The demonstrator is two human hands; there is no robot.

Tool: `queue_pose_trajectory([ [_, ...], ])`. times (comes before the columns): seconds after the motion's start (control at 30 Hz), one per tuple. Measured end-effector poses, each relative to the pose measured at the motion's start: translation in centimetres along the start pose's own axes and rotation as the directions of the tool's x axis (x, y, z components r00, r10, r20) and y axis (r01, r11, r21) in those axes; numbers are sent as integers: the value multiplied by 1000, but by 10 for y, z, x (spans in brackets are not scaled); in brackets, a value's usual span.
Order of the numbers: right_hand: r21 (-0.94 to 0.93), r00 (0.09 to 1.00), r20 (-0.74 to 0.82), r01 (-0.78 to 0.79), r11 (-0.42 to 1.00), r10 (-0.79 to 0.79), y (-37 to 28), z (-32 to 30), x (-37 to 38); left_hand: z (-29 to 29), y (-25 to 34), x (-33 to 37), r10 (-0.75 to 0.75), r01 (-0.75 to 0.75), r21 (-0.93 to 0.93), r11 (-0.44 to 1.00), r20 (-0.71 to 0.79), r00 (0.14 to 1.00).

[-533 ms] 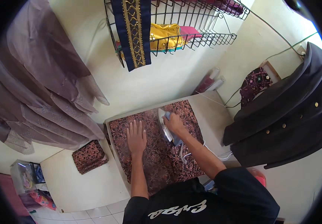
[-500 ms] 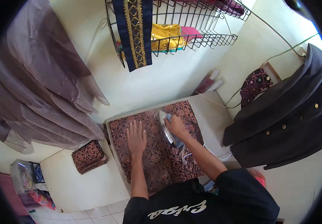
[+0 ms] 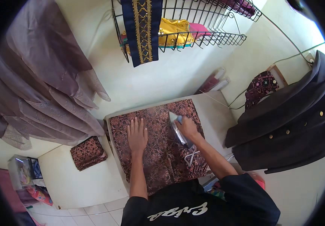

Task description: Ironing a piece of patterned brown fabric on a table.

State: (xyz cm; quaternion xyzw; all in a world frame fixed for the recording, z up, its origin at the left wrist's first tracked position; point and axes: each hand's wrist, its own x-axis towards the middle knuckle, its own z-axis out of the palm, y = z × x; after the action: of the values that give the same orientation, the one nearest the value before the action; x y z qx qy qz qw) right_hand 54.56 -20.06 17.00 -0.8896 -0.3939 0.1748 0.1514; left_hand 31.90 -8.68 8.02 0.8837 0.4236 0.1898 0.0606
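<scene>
A dark cloth with a reddish-brown floral pattern (image 3: 156,147) lies spread over the pale ironing surface (image 3: 217,109). On its left part my left hand (image 3: 137,136) rests flat, palm down, fingers stretched out. My right hand (image 3: 187,129) is wrapped round the handle of a clothes iron (image 3: 176,128), whose soleplate is on the cloth right of the middle, its tip toward the wall. The iron's white cord (image 3: 191,157) loops over the cloth behind it. To the left, a folded stack of the same patterned cloth (image 3: 88,153) sits on a white table.
Greyish-mauve garments (image 3: 49,86) hang at left, and a dark jacket with gold buttons (image 3: 283,124) hangs at right. Above, a black wire rack (image 3: 215,37) holds colourful cloth and a navy strip with gold trim (image 3: 143,34). Rolls (image 3: 215,81) lean in the corner.
The iron in my right hand has slid to the right over the cloth, and its cord has shifted along with it. My left hand stays flat in about the same place.
</scene>
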Motion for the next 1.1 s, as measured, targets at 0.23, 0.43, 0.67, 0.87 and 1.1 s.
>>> queue_pose_trajectory([
  [0.23,30,991,-131,-10,1000,14,29,-20,60,-4,6,4,4,-4,16,1000,-2,1000],
  [0.43,-25,982,-186,24,999,-28,55,-2,65,-3,6,3,-14,14,-7,1000,12,1000],
  [0.67,-18,975,-222,-11,1000,7,77,-23,77,-4,7,4,-13,13,7,1000,8,1000],
  [0.87,6,984,-165,-65,998,65,99,-16,90,-4,7,2,-19,18,27,999,26,999],
  [1.1,-100,998,-37,-45,994,42,100,-40,92,-6,16,8,-37,37,-7,999,53,998],
])
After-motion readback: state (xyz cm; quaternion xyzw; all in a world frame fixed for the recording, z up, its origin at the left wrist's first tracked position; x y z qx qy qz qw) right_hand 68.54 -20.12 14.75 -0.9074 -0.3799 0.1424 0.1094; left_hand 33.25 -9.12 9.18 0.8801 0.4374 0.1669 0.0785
